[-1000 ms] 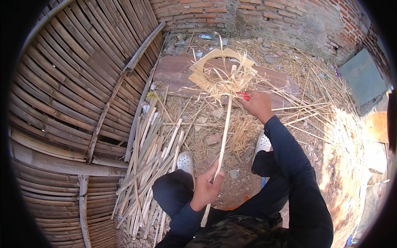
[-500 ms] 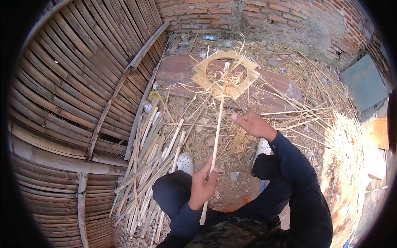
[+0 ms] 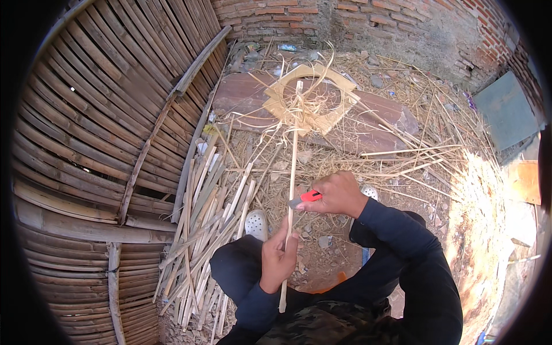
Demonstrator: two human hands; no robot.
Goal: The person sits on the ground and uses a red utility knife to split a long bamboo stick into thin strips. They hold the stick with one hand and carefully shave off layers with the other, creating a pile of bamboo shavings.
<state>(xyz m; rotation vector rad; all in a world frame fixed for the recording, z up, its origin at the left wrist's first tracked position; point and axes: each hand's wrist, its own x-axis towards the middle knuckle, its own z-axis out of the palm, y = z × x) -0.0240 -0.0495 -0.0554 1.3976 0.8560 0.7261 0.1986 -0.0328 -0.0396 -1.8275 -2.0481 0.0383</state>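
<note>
My left hand (image 3: 278,259) is closed round the lower part of a long pale bamboo strip (image 3: 293,167), which runs upright away from me. In my right hand (image 3: 339,195) is a red-handled knife (image 3: 311,196), its grey blade touching the strip just above my left hand. The strip's far end lies over a square frame (image 3: 345,82) with a round opening. Curly shavings (image 3: 310,118) hang and pile about that frame. Most of the knife's handle is hidden inside my right fist.
A heap of cut bamboo strips (image 3: 198,253) lies left of my feet, beside a bamboo slat wall (image 3: 103,126). Under the frame is a reddish-brown board (image 3: 241,100). A brick wall (image 3: 397,34) closes the far side; a grey-green panel (image 3: 506,112) leans at right.
My right hand has moved left and nearer to me, bringing the knife blade onto the strip. The strip's far end has shifted slightly left.
</note>
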